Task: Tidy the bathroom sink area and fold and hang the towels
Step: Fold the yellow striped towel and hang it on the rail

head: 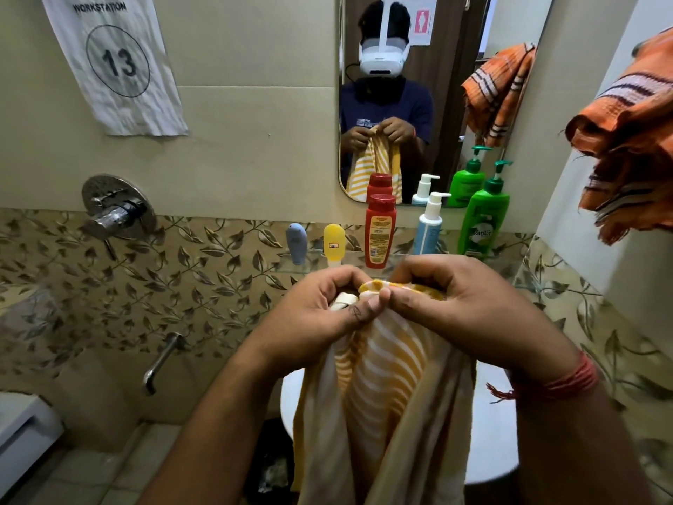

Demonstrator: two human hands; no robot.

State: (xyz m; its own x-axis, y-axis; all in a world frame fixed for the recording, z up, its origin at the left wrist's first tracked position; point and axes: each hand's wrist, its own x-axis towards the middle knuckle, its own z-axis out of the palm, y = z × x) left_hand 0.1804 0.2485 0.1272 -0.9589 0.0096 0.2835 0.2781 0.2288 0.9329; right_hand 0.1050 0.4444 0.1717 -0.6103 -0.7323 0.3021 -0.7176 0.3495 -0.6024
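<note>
A yellow and white striped towel (386, 395) hangs bunched from both my hands in front of the white sink (495, 431), covering most of the basin. My left hand (320, 311) pinches the towel's top edge on the left. Right beside it, my right hand (455, 300) grips the same edge, thumbs nearly touching. An orange striped towel (633, 140) hangs crumpled high on the right wall.
On a glass shelf (291, 264) under the mirror (448, 67) stand a small blue tube (296, 242), a small yellow tube (334, 246), a red bottle (380, 231), a white pump bottle (429, 227) and a green pump bottle (482, 220). A chrome valve (116, 209) and spout (160, 359) are on the left wall.
</note>
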